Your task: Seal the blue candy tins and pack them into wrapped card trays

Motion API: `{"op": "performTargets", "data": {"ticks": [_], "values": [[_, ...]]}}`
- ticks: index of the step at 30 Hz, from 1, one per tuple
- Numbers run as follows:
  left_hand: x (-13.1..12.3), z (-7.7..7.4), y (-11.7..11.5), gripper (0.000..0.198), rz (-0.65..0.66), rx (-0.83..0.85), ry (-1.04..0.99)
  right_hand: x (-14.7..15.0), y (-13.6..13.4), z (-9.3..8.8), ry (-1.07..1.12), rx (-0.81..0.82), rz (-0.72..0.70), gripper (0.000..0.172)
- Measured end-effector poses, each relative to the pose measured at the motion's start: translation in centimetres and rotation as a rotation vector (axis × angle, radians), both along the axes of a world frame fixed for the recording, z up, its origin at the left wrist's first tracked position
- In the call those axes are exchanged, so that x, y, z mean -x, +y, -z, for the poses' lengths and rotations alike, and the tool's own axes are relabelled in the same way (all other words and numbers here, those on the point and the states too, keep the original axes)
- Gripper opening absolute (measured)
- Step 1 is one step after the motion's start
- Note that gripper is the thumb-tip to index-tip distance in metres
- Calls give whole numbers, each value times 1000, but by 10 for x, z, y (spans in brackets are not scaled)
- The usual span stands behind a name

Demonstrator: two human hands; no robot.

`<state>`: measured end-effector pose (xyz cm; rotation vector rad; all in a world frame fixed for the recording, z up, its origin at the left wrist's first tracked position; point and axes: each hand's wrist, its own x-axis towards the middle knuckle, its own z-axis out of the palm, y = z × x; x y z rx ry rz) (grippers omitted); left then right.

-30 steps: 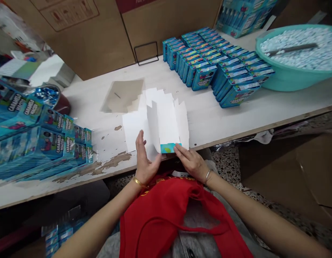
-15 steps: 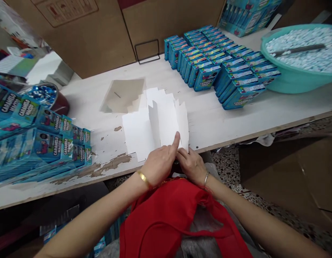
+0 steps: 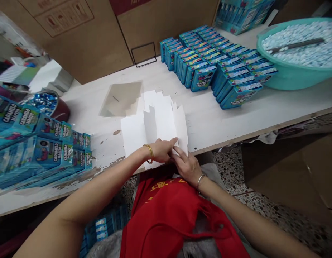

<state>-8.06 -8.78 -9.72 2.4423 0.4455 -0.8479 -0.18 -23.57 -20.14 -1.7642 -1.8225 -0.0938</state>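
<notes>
The left hand (image 3: 162, 150) and the right hand (image 3: 186, 166) are lying close together, almost touching, on a white card box (image 3: 157, 122), but nobody can tell if they are gripping it. The box is sitting near the front edge of a white table (image 3: 225, 122). Blue candy boxes (image 3: 203, 79) are standing in rows beyond it, beside a green tub (image 3: 294, 80) of white sweets.

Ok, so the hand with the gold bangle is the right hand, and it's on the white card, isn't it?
Not quite. The gold bangle is on the left hand, not the right one, as the head view shows. That hand is on the white card, just as you said.
</notes>
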Motion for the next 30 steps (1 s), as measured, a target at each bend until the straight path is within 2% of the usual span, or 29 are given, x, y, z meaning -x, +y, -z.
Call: {"op": "performTargets", "data": {"ticks": [3, 5, 6, 7, 9, 11, 13, 16, 18, 20, 22, 25, 30], "values": [[2, 0, 10, 89, -72, 119, 42, 1, -3, -17, 165, -179, -2, 59], [2, -1, 7, 83, -97, 149, 30, -4, -2, -32, 343, -188, 123, 79], [1, -1, 1, 72, -87, 124, 3, -9, 1, -37, 418, -151, 194, 84], [0, -2, -6, 58, -60, 74, -31, -16, 4, -41, 468, -97, 233, 83], [-5, -7, -26, 33, 27, -31, -108, -38, 14, -44, 464, 28, 174, 68], [-11, -15, -42, 25, 127, -68, -194, -67, 21, -44, 347, 149, 54, 57], [-17, -25, -44, 28, 153, -69, -321, -94, 25, -44, 174, 248, 0, 57], [-20, -32, -9, 39, 20, -226, -550, -118, 25, -46, -94, 315, -85, 67], [-18, -24, 27, 44, -25, -380, -575, -122, 23, -47, -234, 299, -143, 70], [-14, -10, 59, 42, 32, -403, -469, -118, 21, -47, -327, 266, -153, 64], [-9, 7, 79, 41, 150, -334, -404, -111, 19, -46, -363, 248, -137, 51], [-2, 24, 89, 40, 264, -266, -468, -104, 16, -47, -331, 272, -106, 43], [1, 26, 86, 41, 347, -316, -530, -98, 18, -52, -130, 422, 29, 44]]}}
